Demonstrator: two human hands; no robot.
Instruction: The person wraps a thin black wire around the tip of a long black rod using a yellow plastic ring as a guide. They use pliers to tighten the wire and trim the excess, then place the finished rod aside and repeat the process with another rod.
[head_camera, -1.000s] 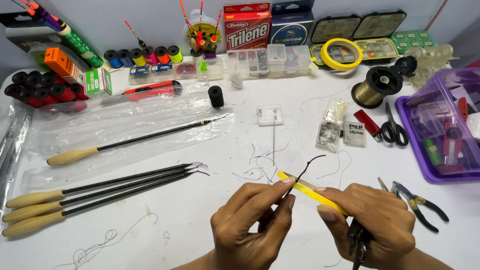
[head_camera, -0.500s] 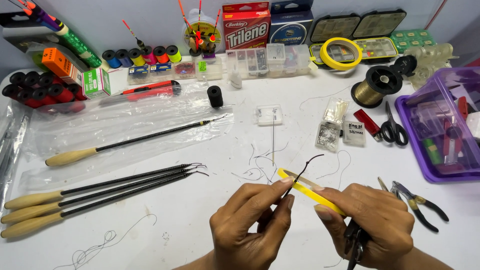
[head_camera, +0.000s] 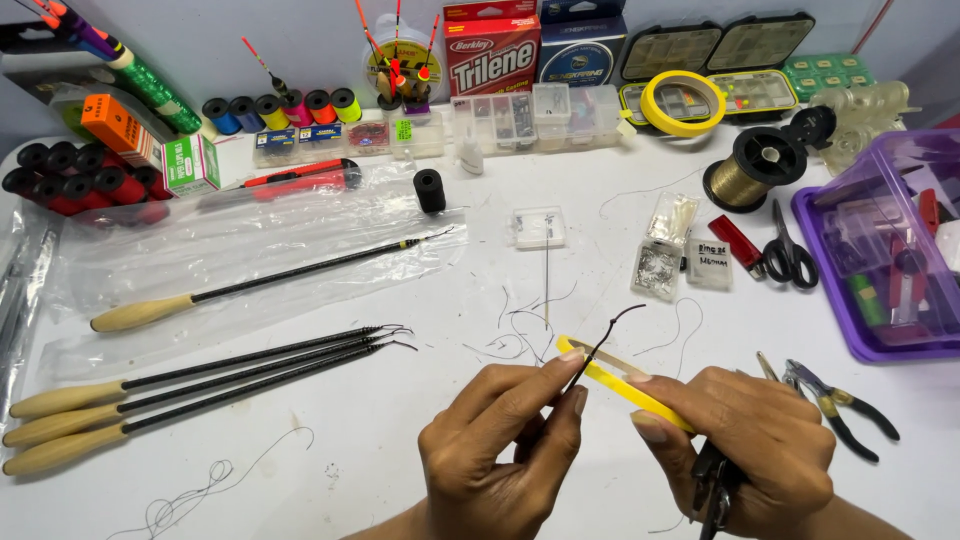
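My left hand (head_camera: 500, 450) pinches a thin dark cord (head_camera: 605, 335) between thumb and fingertips at the near middle of the white table (head_camera: 400, 420). The cord curves up and to the right from my fingers. My right hand (head_camera: 750, 440) holds a flat yellow tool (head_camera: 610, 377), which slants up to the left and crosses the cord. A black-handled tool (head_camera: 712, 490) is also tucked in my right palm and pokes out below it.
Three black rods with pale wooden handles (head_camera: 200, 385) lie at the left, a fourth rod (head_camera: 260, 280) on a clear plastic sleeve. Pliers (head_camera: 840, 405) and a purple bin (head_camera: 890, 260) are at the right. Scissors (head_camera: 785, 250), line spools (head_camera: 755, 165) and tackle boxes (head_camera: 530, 110) line the back.
Both hands stay in almost the same place, with the cord and yellow tool still held. My right hand has shifted very slightly.
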